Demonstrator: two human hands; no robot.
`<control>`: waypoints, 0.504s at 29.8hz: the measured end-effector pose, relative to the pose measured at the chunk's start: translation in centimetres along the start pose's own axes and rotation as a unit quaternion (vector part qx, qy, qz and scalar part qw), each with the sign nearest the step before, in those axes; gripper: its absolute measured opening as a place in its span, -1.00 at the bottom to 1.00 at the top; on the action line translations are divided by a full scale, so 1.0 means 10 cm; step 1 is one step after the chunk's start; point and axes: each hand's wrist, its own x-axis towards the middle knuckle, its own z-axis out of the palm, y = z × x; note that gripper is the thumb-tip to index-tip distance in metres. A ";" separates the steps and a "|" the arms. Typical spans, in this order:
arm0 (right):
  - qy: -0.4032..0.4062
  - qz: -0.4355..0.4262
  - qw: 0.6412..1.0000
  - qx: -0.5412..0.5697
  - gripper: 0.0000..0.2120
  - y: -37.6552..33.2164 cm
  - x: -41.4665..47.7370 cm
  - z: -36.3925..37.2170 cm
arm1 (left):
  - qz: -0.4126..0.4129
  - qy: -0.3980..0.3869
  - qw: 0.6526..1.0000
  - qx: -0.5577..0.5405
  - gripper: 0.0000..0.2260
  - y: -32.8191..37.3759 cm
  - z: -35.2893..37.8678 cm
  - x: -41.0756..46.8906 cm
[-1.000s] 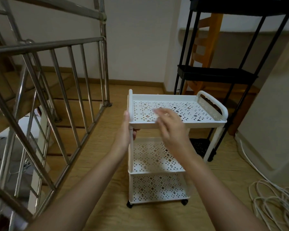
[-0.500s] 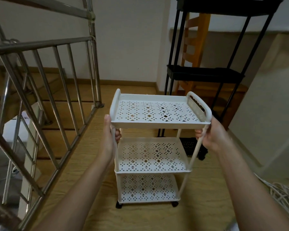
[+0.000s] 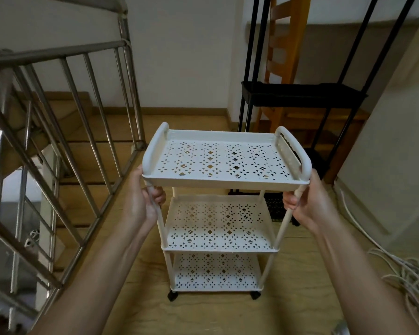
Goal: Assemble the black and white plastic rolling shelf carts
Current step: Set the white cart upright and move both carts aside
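White cart on wood floor; steel railing left; black cart behind.

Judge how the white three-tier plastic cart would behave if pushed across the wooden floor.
The white three-tier plastic cart would probably roll easily on its small black castors. Its thin perforated shelves suggest little weight. Tall on slim posts, which the left hand and right hand grip, it may wobble or tip.
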 end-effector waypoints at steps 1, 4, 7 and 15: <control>0.010 -0.004 1.000 0.002 -0.71 0.01 0.02 0.00 | 0.005 0.002 1.000 -0.009 -0.63 -0.01 0.01 0.01; 0.046 -0.015 0.999 0.014 -0.73 0.02 0.08 0.01 | 0.019 0.008 1.000 -0.023 -0.68 -0.05 0.06 0.04; 0.065 -0.026 0.997 0.019 -0.73 0.04 0.09 0.03 | 0.024 0.015 0.999 -0.019 -0.70 -0.06 0.08 0.06; 0.022 0.014 1.000 0.014 -0.71 -0.05 -0.06 -0.05 | -0.027 -0.040 0.999 0.003 -0.69 0.04 0.01 -0.11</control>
